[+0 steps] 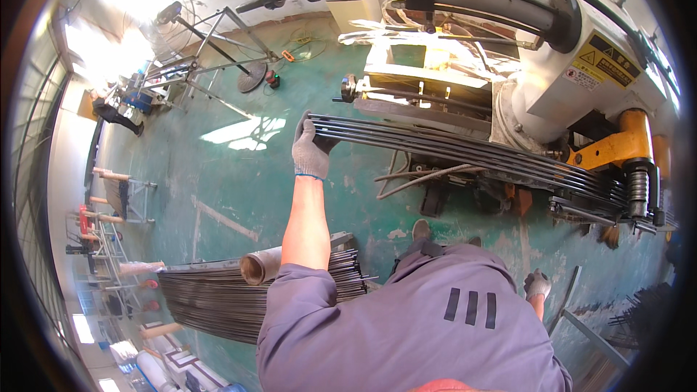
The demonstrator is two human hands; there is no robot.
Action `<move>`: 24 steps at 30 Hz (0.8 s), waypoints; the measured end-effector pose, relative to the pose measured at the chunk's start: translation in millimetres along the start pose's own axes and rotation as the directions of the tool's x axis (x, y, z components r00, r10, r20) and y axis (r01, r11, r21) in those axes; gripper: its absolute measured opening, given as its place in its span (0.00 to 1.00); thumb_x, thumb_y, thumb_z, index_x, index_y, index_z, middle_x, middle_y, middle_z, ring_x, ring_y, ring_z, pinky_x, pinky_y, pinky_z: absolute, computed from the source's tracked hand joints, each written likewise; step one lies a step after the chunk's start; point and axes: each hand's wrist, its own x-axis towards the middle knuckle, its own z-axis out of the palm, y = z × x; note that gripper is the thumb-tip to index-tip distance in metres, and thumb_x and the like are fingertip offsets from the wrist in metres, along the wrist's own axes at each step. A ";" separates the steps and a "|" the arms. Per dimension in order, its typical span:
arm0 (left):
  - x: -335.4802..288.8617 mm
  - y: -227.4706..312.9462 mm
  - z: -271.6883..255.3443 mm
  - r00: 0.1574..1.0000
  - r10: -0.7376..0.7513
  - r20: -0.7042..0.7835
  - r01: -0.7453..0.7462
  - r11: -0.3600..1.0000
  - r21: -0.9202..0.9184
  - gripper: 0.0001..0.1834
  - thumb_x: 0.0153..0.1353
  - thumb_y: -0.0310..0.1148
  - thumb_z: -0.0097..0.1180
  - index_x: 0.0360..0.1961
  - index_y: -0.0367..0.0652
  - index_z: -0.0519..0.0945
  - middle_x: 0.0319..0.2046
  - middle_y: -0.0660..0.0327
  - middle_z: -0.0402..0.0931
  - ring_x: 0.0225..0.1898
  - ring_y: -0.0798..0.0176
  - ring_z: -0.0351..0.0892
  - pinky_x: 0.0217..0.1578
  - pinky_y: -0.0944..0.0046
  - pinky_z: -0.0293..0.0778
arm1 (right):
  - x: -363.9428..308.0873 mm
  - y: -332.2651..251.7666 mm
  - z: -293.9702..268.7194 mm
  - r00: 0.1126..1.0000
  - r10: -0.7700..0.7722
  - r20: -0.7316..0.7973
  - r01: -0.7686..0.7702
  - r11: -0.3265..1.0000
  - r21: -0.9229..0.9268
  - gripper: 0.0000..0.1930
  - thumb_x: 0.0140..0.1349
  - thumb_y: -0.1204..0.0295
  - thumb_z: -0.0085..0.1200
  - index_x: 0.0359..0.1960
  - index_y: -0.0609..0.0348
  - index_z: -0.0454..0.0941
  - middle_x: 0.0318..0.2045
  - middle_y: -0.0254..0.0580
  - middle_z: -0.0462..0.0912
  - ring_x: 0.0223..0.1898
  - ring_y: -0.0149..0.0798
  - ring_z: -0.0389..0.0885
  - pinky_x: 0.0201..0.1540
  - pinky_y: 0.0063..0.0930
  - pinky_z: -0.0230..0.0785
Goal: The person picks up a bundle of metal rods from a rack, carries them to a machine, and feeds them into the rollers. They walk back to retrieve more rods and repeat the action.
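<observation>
A grey work glove covers my left hand [310, 149], which is closed around the left ends of several long dark metal rods [435, 143]. The rods stretch right, side by side, toward the yellow arm and coil spring of a large machine [541, 94]; their far ends lie among its parts. My right hand [537, 284], also gloved, hangs low beside my body, apart from the rods and the machine. Its fingers are too small and unclear to read. Nearest to it is a grey metal bar frame [577, 316].
Behind my left arm lies a big stack of dark rods [218, 297] with a brown tube [261, 266] on it. Wooden-armed racks [109, 216] stand at the left. A round metal base [252, 77] rests on the green floor [218, 174]. Another person [116, 112] is far left.
</observation>
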 end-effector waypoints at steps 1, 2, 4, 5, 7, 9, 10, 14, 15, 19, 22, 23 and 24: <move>1.1 -1.1 -1.7 1.000 0.019 0.007 -0.019 1.000 0.004 0.21 0.85 0.40 0.49 0.73 0.50 0.76 0.58 0.54 0.82 0.55 0.47 0.87 0.49 0.39 0.90 | -0.4 0.3 -0.2 1.000 0.018 -0.012 -0.018 0.999 0.029 0.14 0.76 0.60 0.60 0.34 0.53 0.77 0.21 0.33 0.77 0.16 0.34 0.72 0.16 0.32 0.57; 3.1 -2.3 -4.8 1.000 -0.011 0.008 0.011 1.000 -0.023 0.20 0.85 0.39 0.50 0.72 0.50 0.77 0.58 0.55 0.82 0.55 0.47 0.87 0.50 0.37 0.89 | -1.0 0.9 -1.6 1.000 0.013 -0.002 -0.012 1.000 0.019 0.14 0.76 0.60 0.60 0.34 0.53 0.78 0.21 0.34 0.78 0.16 0.34 0.73 0.16 0.32 0.58; 11.3 -4.8 -13.3 0.999 -0.016 0.028 0.018 0.995 -0.093 0.20 0.84 0.38 0.51 0.71 0.49 0.78 0.58 0.55 0.82 0.56 0.47 0.87 0.52 0.36 0.87 | -3.0 1.9 -5.5 0.998 0.060 -0.005 -0.060 0.998 -0.005 0.14 0.76 0.60 0.60 0.34 0.53 0.78 0.22 0.35 0.79 0.16 0.35 0.75 0.17 0.33 0.60; 17.1 -7.5 -17.5 0.999 -0.030 0.045 0.035 0.991 -0.126 0.20 0.84 0.38 0.52 0.71 0.49 0.78 0.57 0.55 0.83 0.56 0.47 0.86 0.54 0.36 0.86 | -4.8 2.9 -6.8 0.998 0.061 0.030 -0.060 0.997 -0.045 0.13 0.75 0.60 0.60 0.34 0.53 0.79 0.22 0.36 0.80 0.17 0.35 0.76 0.17 0.33 0.62; 29.7 -11.9 -24.9 0.998 -0.049 0.043 0.054 0.991 -0.126 0.18 0.83 0.36 0.53 0.68 0.47 0.80 0.55 0.55 0.84 0.56 0.48 0.87 0.58 0.37 0.84 | -9.9 4.2 -8.9 0.997 0.066 -0.043 -0.068 0.996 -0.048 0.11 0.74 0.63 0.59 0.35 0.55 0.83 0.22 0.37 0.81 0.17 0.36 0.77 0.18 0.35 0.65; 38.9 -15.5 -29.1 0.999 -0.011 0.048 0.015 0.995 -0.095 0.16 0.83 0.36 0.53 0.65 0.45 0.82 0.53 0.56 0.86 0.55 0.50 0.87 0.59 0.41 0.83 | -15.4 1.4 -11.5 0.996 0.075 -0.048 -0.083 0.978 -0.193 0.11 0.74 0.64 0.59 0.38 0.59 0.86 0.24 0.39 0.83 0.19 0.37 0.79 0.21 0.36 0.70; 40.6 -17.0 -29.9 0.998 -0.018 0.067 0.023 0.997 -0.079 0.16 0.82 0.36 0.53 0.64 0.45 0.82 0.53 0.56 0.86 0.55 0.50 0.87 0.60 0.42 0.83 | -19.9 1.9 -11.8 0.995 0.078 -0.059 -0.085 0.989 -0.118 0.13 0.75 0.63 0.61 0.40 0.61 0.86 0.26 0.39 0.84 0.22 0.37 0.81 0.24 0.36 0.72; 30.1 -12.3 -23.3 0.999 -0.014 0.040 0.014 1.000 0.001 0.16 0.82 0.37 0.56 0.64 0.44 0.81 0.55 0.55 0.86 0.56 0.50 0.87 0.60 0.44 0.83 | -36.9 -7.5 -16.7 0.993 0.075 -0.089 -0.081 0.995 -0.061 0.15 0.76 0.61 0.64 0.46 0.63 0.84 0.31 0.40 0.87 0.26 0.36 0.84 0.26 0.33 0.72; 25.9 -9.0 -20.6 0.999 0.005 0.053 -0.006 1.000 0.013 0.16 0.82 0.37 0.56 0.65 0.44 0.81 0.55 0.55 0.86 0.56 0.49 0.87 0.60 0.44 0.83 | -40.4 -11.4 -17.5 0.995 0.074 -0.073 -0.078 0.995 -0.054 0.15 0.76 0.60 0.64 0.47 0.62 0.84 0.31 0.40 0.87 0.26 0.36 0.84 0.26 0.33 0.72; 12.8 1.9 -15.0 0.986 -0.038 0.163 0.017 0.991 0.131 0.22 0.84 0.39 0.53 0.74 0.51 0.74 0.63 0.53 0.82 0.61 0.46 0.84 0.60 0.39 0.83 | -49.5 -25.0 -18.7 0.993 0.108 -0.053 -0.113 0.989 -0.092 0.15 0.76 0.61 0.64 0.48 0.62 0.85 0.32 0.39 0.88 0.27 0.35 0.84 0.28 0.31 0.73; 9.5 9.8 -19.1 0.985 -0.091 0.146 0.048 0.959 0.279 0.25 0.84 0.44 0.53 0.77 0.54 0.71 0.64 0.55 0.81 0.62 0.47 0.84 0.58 0.39 0.83 | -47.7 -32.0 -14.4 0.994 0.103 -0.048 -0.108 0.988 -0.110 0.15 0.76 0.60 0.64 0.50 0.62 0.85 0.33 0.39 0.88 0.29 0.35 0.85 0.31 0.32 0.74; 9.0 12.5 -20.5 0.990 -0.102 0.100 0.068 0.951 0.302 0.26 0.84 0.46 0.53 0.77 0.54 0.72 0.64 0.56 0.82 0.61 0.48 0.84 0.58 0.40 0.83 | -45.1 -34.5 -12.7 0.994 0.106 -0.028 -0.109 0.989 -0.103 0.16 0.76 0.60 0.64 0.50 0.62 0.86 0.33 0.39 0.89 0.29 0.35 0.86 0.31 0.32 0.74; 9.7 15.2 -20.4 0.986 -0.131 0.103 0.089 0.938 0.335 0.26 0.83 0.49 0.54 0.76 0.54 0.73 0.64 0.56 0.82 0.61 0.48 0.84 0.58 0.40 0.83 | -41.2 -37.7 -10.3 0.993 0.117 -0.010 -0.118 0.986 -0.121 0.17 0.75 0.60 0.65 0.51 0.62 0.86 0.34 0.39 0.89 0.29 0.35 0.86 0.31 0.32 0.75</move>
